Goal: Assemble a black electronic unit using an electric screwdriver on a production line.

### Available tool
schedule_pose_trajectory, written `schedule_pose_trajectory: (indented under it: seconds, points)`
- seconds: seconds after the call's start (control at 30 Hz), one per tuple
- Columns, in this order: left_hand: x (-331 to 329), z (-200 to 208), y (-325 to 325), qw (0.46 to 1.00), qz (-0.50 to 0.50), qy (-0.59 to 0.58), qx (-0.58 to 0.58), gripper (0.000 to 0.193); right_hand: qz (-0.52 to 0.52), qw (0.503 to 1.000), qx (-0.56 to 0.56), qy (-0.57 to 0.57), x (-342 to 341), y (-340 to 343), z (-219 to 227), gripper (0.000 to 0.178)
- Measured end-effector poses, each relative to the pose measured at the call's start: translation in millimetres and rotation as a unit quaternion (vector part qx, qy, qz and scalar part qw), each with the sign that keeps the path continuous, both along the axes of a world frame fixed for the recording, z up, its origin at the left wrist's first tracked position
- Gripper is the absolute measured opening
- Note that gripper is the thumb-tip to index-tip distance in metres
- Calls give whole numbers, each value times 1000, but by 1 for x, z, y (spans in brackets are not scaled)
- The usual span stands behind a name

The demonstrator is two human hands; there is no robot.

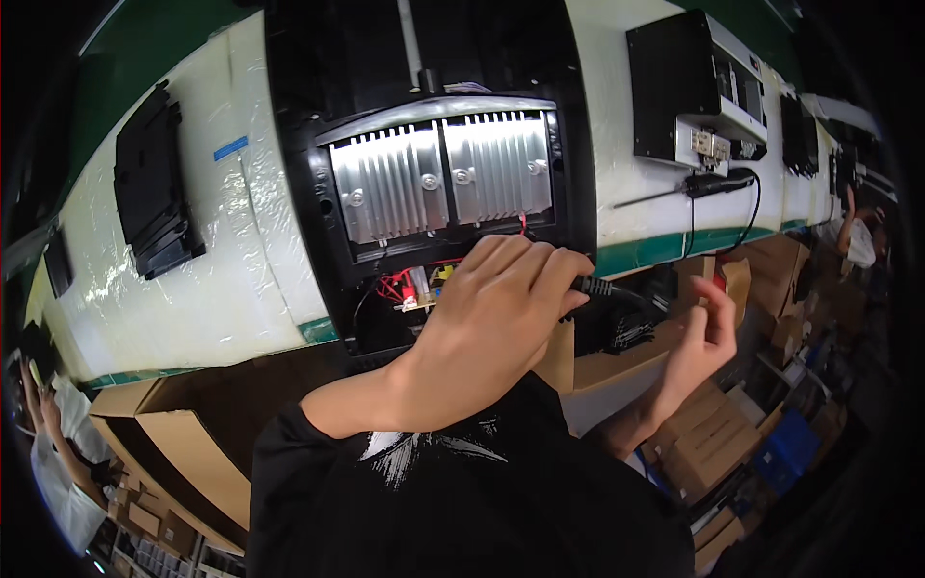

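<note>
Red wires [393, 288] at its nine o'clock could have been snagged by the left hand [491, 313], pinched round a black cable [599, 287], the right hand [705, 332] half-open, empty.

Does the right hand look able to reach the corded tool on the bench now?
Probably yes: the right hand looks empty, the corded tool lies near the front edge of the bench, and nothing seems to cover its handle.
</note>
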State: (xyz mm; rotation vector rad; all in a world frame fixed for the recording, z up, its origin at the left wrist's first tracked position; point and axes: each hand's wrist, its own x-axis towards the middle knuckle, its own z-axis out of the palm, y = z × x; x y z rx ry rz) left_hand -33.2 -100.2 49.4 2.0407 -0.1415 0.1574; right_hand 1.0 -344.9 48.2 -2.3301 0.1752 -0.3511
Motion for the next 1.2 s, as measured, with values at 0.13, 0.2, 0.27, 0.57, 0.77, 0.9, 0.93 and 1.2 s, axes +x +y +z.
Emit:
schedule_pose_trajectory:
  seconds: [0.13,0.2,0.27,0.57,0.77,0.9,0.93,1.2]
  points:
    - [2,-6,-3,998,20,-34,55,13,98,994,26,44,-8,38,-5,19]
    - [3,-8,-4,998,14,-28,50,12,220,972,51,65,3,49,-12,14]
    - [4,-8,-5,998,31,-30,47,12,329,935,78,110,15,52,-22,11]
    - [1,-5,-7,996,43,-15,76,12,275,838,329,338,31,41,-14,9]
    - [3,-4,-6,996,20,-6,84,13,345,870,208,285,43,43,-4,8]
    - [5,-7,-5,997,22,9,67,13,316,854,197,363,48,46,-1,7]
    - [5,-7,-6,998,20,9,63,14,299,840,225,394,49,45,-3,7]
    - [-5,1,4,987,27,-27,155,17,339,773,325,426,56,42,-42,10]
